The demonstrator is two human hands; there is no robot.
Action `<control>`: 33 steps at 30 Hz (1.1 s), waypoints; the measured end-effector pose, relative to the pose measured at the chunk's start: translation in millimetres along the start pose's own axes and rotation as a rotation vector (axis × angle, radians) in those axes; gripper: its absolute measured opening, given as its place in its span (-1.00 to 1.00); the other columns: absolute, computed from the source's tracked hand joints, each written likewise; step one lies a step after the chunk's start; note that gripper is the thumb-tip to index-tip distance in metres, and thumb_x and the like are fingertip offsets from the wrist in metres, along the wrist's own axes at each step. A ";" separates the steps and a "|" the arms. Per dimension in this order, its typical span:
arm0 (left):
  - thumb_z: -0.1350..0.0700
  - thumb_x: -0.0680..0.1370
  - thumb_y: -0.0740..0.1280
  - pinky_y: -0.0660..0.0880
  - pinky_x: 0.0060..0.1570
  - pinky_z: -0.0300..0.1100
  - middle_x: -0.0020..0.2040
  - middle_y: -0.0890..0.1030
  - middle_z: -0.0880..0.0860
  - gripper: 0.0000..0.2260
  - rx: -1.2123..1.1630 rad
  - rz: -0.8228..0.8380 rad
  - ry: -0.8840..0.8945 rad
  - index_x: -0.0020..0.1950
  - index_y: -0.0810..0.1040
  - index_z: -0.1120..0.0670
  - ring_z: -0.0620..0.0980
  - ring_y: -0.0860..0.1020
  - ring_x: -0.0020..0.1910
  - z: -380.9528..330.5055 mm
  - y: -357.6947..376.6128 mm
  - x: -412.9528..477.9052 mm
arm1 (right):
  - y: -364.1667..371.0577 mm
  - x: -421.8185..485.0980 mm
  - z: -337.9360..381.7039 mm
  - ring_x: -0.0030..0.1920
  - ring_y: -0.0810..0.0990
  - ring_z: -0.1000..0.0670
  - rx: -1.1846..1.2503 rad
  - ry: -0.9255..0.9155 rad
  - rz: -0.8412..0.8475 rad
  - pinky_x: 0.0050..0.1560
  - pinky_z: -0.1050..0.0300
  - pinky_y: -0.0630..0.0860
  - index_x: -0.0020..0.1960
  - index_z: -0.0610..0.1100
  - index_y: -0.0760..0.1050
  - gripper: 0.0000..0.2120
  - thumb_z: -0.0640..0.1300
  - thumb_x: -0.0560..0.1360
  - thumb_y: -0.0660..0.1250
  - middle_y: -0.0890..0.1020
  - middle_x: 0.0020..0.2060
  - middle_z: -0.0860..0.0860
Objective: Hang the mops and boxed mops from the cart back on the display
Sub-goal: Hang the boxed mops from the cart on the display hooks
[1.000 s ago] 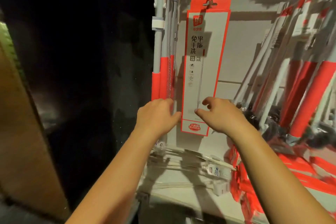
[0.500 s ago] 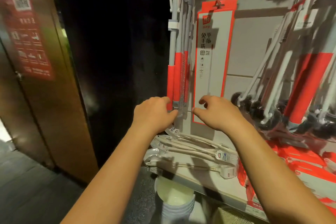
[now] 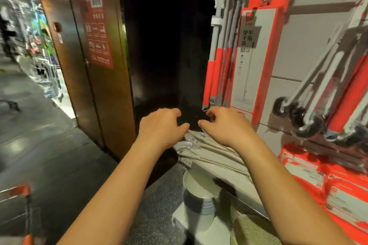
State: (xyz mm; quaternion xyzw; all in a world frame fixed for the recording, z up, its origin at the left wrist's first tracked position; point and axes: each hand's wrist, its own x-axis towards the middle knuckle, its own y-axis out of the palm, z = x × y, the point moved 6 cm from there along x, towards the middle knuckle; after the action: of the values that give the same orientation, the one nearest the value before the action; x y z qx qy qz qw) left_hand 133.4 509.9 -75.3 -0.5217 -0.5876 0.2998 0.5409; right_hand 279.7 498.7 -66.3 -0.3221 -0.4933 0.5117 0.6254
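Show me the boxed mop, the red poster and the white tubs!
boxed mop (image 3: 260, 77): head view, white front of the hanging box.
red poster (image 3: 97, 45): head view, middle of the sheet.
white tubs (image 3: 197, 185): head view, inside of the top tub.

My right grip (image 3: 225, 125) hides the lower left corner of the boxed mop (image 3: 256, 55). The hanging mops (image 3: 216, 55) lose their tops past the upper frame edge. Of the cart (image 3: 19, 190) I see only a red corner at lower left. The notice (image 3: 97, 30) on the brown door is too smeared to read, and the aisle beyond is a blur.
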 end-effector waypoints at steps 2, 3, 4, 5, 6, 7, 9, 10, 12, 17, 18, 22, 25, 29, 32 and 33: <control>-0.19 0.58 0.21 0.35 -0.08 -0.18 0.25 0.54 -0.05 -0.56 0.016 0.004 -0.044 0.42 0.38 -0.07 -0.02 0.53 0.17 15.8 -8.8 -16.2 | 4.5 -6.5 20.0 0.16 0.54 -0.10 0.028 -0.052 0.019 0.01 0.04 0.45 0.30 -0.01 0.46 -0.57 0.17 0.52 0.22 0.59 0.18 -0.01; -0.19 0.58 0.20 0.37 -0.08 -0.18 0.24 0.55 -0.05 -0.57 0.020 0.006 -0.069 0.41 0.38 -0.07 -0.02 0.53 0.16 26.1 -13.2 -24.5 | 8.4 -10.1 31.5 0.15 0.54 -0.09 0.036 -0.079 0.038 0.00 0.05 0.45 0.31 0.00 0.45 -0.57 0.17 0.52 0.22 0.58 0.18 0.00; -0.19 0.58 0.20 0.38 -0.08 -0.18 0.23 0.55 -0.05 -0.57 0.021 0.006 -0.097 0.40 0.39 -0.07 -0.02 0.53 0.15 37.2 -17.9 -32.6 | 12.4 -13.6 43.4 0.15 0.54 -0.08 0.043 -0.106 0.055 -0.01 0.05 0.45 0.31 0.02 0.44 -0.57 0.18 0.52 0.21 0.58 0.18 0.01; -0.20 0.58 0.20 0.39 -0.09 -0.18 0.22 0.56 -0.05 -0.58 0.022 0.002 -0.125 0.39 0.40 -0.07 -0.02 0.54 0.14 49.0 -23.0 -41.2 | 16.2 -16.9 56.1 0.14 0.54 -0.08 0.053 -0.132 0.070 -0.02 0.06 0.45 0.32 0.03 0.43 -0.57 0.19 0.52 0.21 0.57 0.18 0.02; -0.20 0.58 0.20 0.39 -0.09 -0.18 0.22 0.56 -0.05 -0.58 0.026 0.000 -0.153 0.38 0.40 -0.07 -0.02 0.54 0.14 61.2 -28.4 -50.4 | 19.9 -20.4 69.7 0.14 0.53 -0.07 0.068 -0.159 0.086 -0.03 0.07 0.44 0.33 0.03 0.42 -0.56 0.19 0.53 0.20 0.57 0.18 0.03; -0.20 0.58 0.20 0.38 -0.10 -0.18 0.22 0.56 -0.05 -0.59 0.033 -0.001 -0.180 0.38 0.40 -0.07 -0.02 0.54 0.14 72.9 -33.7 -59.7 | 23.3 -23.7 83.2 0.15 0.53 -0.06 0.086 -0.183 0.101 -0.03 0.07 0.43 0.35 0.03 0.41 -0.56 0.19 0.53 0.20 0.56 0.19 0.03; -0.20 0.58 0.19 0.36 -0.10 -0.18 0.24 0.55 -0.06 -0.59 0.056 0.007 -0.239 0.38 0.40 -0.08 -0.02 0.53 0.17 97.7 -44.2 -80.5 | 31.7 -31.3 112.5 0.16 0.53 -0.05 0.114 -0.228 0.136 0.01 0.05 0.44 0.36 0.02 0.40 -0.56 0.18 0.55 0.20 0.55 0.20 0.03; -0.20 0.58 0.18 0.36 -0.09 -0.18 0.25 0.55 -0.06 -0.59 0.074 0.010 -0.271 0.38 0.40 -0.08 -0.02 0.53 0.19 110.8 -49.9 -91.9 | 36.8 -35.9 128.6 0.15 0.53 -0.05 0.119 -0.253 0.150 0.01 0.05 0.44 0.35 0.01 0.40 -0.57 0.18 0.55 0.20 0.55 0.20 0.03; -0.20 0.59 0.17 0.41 -0.02 -0.14 0.27 0.54 -0.05 -0.59 0.118 0.012 -0.338 0.38 0.40 -0.08 0.02 0.52 0.22 139.5 -63.0 -117.3 | 48.8 -47.0 164.5 0.15 0.54 -0.03 0.125 -0.304 0.167 0.00 0.06 0.44 0.36 0.01 0.40 -0.56 0.19 0.55 0.19 0.55 0.21 0.04; -0.19 0.57 0.19 0.37 -0.04 -0.11 0.24 0.56 0.04 -0.62 0.191 0.002 -0.510 0.29 0.47 -0.03 0.11 0.51 0.21 223.3 -101.5 -192.7 | 83.2 -86.8 270.0 0.14 0.55 -0.06 0.150 -0.442 0.249 0.12 -0.05 0.53 0.31 0.02 0.42 -0.57 0.22 0.54 0.18 0.56 0.20 0.02; -0.19 0.56 0.19 0.40 -0.02 -0.09 0.24 0.55 0.05 -0.61 0.204 0.003 -0.549 0.29 0.48 -0.02 0.13 0.51 0.21 242.0 -109.8 -209.9 | 89.9 -96.7 293.9 0.16 0.54 -0.08 0.152 -0.474 0.268 0.13 -0.06 0.52 0.31 0.03 0.42 -0.57 0.22 0.54 0.18 0.56 0.21 0.01; -0.20 0.53 0.22 0.46 0.09 -0.03 0.23 0.57 0.08 -0.59 0.249 0.000 -0.691 0.29 0.49 -0.02 0.15 0.52 0.22 313.1 -139.5 -281.2 | 116.6 -138.9 379.9 0.18 0.53 -0.12 0.147 -0.587 0.326 0.00 0.07 0.43 0.28 0.02 0.45 -0.59 0.20 0.54 0.19 0.56 0.22 -0.01; -0.18 0.54 0.22 0.46 0.08 -0.03 0.23 0.57 0.08 -0.60 0.290 0.000 -0.776 0.28 0.50 -0.01 0.15 0.52 0.22 361.6 -158.6 -334.4 | 137.9 -172.0 434.8 0.21 0.51 -0.15 0.143 -0.642 0.393 0.00 0.05 0.41 0.31 -0.01 0.43 -0.57 0.19 0.54 0.19 0.54 0.24 -0.05; -0.14 0.56 0.21 0.46 0.05 -0.06 0.21 0.58 0.07 -0.64 0.283 -0.021 -0.896 0.26 0.52 -0.01 0.14 0.52 0.22 415.2 -173.7 -394.8 | 163.3 -209.0 493.8 0.20 0.51 -0.15 0.150 -0.708 0.444 0.05 0.02 0.45 0.30 -0.02 0.44 -0.58 0.18 0.54 0.19 0.55 0.23 -0.05; -0.14 0.54 0.23 0.48 0.04 -0.04 0.18 0.60 0.07 -0.64 0.276 -0.051 -0.957 0.24 0.54 0.01 0.15 0.55 0.17 446.8 -177.3 -425.2 | 182.2 -228.2 525.4 0.14 0.54 -0.14 0.159 -0.742 0.486 0.09 -0.01 0.51 0.22 -0.04 0.49 -0.57 0.23 0.53 0.18 0.59 0.17 -0.03; -0.14 0.54 0.23 0.51 0.06 -0.02 0.19 0.60 0.08 -0.62 0.268 -0.065 -0.973 0.25 0.54 0.02 0.15 0.55 0.17 455.7 -177.9 -432.0 | 187.6 -231.9 533.8 0.12 0.55 -0.14 0.155 -0.752 0.489 0.09 -0.03 0.52 0.18 -0.05 0.50 -0.57 0.24 0.52 0.18 0.60 0.14 -0.03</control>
State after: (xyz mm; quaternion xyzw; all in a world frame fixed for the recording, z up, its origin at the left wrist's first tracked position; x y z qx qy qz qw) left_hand -406.2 152.5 -158.8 -0.2290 -0.7438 0.5641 0.2758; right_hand -283.7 272.6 -139.9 -0.1730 -0.5558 0.7612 0.2858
